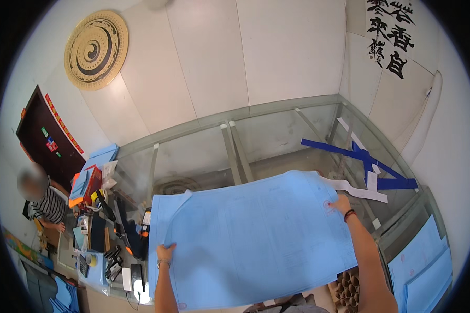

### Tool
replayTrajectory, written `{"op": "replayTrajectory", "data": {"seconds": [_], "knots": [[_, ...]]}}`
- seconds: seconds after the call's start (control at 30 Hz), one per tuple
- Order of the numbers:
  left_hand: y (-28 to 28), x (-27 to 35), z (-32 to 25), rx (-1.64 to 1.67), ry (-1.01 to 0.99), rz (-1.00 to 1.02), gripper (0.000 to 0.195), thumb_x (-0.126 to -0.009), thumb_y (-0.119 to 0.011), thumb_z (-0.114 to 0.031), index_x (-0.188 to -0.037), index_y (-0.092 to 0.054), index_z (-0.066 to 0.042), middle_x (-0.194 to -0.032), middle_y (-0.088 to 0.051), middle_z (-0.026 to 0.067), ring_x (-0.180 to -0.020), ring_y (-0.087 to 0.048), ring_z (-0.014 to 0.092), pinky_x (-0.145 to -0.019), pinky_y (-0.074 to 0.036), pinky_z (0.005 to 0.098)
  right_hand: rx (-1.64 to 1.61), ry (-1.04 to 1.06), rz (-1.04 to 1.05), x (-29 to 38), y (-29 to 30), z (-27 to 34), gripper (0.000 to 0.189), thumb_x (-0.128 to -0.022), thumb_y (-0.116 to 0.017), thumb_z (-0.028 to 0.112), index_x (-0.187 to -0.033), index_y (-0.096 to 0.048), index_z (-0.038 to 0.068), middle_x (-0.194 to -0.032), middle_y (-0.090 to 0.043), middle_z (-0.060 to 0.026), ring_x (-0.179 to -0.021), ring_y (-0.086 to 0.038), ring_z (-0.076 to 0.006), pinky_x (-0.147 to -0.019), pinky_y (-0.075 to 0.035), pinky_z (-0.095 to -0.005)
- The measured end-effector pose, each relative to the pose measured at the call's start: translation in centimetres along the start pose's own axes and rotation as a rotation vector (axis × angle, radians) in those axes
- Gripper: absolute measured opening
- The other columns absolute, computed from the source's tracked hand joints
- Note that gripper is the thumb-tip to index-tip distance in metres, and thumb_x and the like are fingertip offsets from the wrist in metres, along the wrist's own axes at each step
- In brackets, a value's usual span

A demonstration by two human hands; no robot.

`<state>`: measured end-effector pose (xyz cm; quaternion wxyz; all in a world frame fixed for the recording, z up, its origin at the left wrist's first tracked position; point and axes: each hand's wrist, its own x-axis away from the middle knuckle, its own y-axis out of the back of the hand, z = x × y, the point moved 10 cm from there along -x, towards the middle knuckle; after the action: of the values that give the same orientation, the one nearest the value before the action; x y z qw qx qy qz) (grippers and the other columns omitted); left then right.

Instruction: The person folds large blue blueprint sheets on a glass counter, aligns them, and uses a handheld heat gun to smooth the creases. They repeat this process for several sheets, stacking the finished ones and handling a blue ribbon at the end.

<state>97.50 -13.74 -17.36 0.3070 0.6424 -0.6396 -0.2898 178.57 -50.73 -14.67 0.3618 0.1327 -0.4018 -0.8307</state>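
A large blue drawing sheet (254, 234) with faint printed lines and red stamps spreads before me over a glass-topped table (274, 152). Another blue sheet (153, 223) shows beneath it along the left side. My left hand (165, 252) grips the upper sheet's left edge, which curls up and folds over near the far left corner. At the right edge, my right hand (340, 205) pinches the sheet beside a red stamp, with the thumb on top. The far right edge bulges slightly.
Blue and white paper strips (364, 158) lie at the far right. More blue sheets (419, 250) rest at right, near cardboard tubes (346, 289). Left are a black paper trimmer (131, 231), staplers (113, 266), a white box (127, 279) and a calculator (82, 267). A person (49, 203) sits beyond.
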Motion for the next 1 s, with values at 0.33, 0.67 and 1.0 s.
{"op": "replayTrajectory", "data": {"seconds": [0.33,0.67,1.0], "knots": [[-0.5,1.0,14.3,0.350,0.268,0.232,0.064,-0.078,-0.080,-0.029,-0.125,-0.052,0.006,-0.107,-0.066,0.0155,-0.089,-0.062,0.019,-0.074,-0.051,0.0312,-0.452,-0.351,0.179,6.9,-2.3,-8.3,0.056,-0.083,-0.074,0.020,-0.129,-0.050,-0.002,-0.103,-0.066,-0.0102,-0.091,-0.063,-0.0200,-0.077,-0.049,-0.0329],[0.0,9.1,11.1,-0.117,-0.032,-0.120,0.050,-0.082,-0.064,-0.004,-0.130,-0.048,0.004,-0.122,-0.056,0.0272,-0.117,-0.052,0.041,-0.102,-0.041,0.0445,-1.243,-0.349,-0.156,27.8,0.7,-11.5,0.044,-0.093,-0.064,0.021,-0.129,-0.053,-0.002,-0.124,-0.059,-0.0083,-0.111,-0.057,-0.0210,-0.093,-0.045,-0.0358],[-2.0,8.3,16.0,0.546,0.346,0.109,0.041,-0.081,-0.068,-0.010,-0.119,-0.056,0.000,-0.097,-0.064,0.0085,-0.087,-0.059,0.017,-0.075,-0.049,0.0321,-1.438,-0.464,-0.324,28.4,-8.4,-11.3,0.051,-0.097,-0.060,0.024,-0.139,-0.044,-0.001,-0.135,-0.050,-0.0119,-0.119,-0.051,-0.0267,-0.105,-0.040,-0.0418]]}}
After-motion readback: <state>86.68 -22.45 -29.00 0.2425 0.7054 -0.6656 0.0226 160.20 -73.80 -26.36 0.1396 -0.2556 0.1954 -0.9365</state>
